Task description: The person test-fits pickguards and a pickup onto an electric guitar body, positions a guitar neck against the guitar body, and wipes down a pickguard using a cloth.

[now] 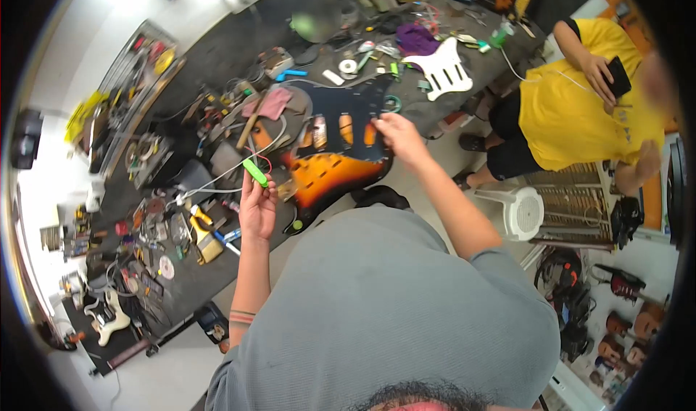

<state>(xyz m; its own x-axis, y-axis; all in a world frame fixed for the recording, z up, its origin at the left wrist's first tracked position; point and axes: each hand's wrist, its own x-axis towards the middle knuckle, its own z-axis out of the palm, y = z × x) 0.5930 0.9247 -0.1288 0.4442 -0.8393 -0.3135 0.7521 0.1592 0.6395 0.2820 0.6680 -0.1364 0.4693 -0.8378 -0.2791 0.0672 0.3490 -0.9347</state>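
A sunburst electric guitar body lies at the front edge of the workbench, with a black pickguard over it. Orange wood shows through the pickguard's pickup slots. My left hand is raised left of the body, its fingers closed around a short bright green tool whose exact kind is unclear. At the right edge of the pickguard, my right hand has thumb and fingers pinched together; whatever is between the fingertips is too small to make out.
Tools and parts crowd the dark workbench. A pink cloth and grey cable lie behind the body. A white pickguard is farther right. Someone in a yellow shirt holds a phone near a white stool.
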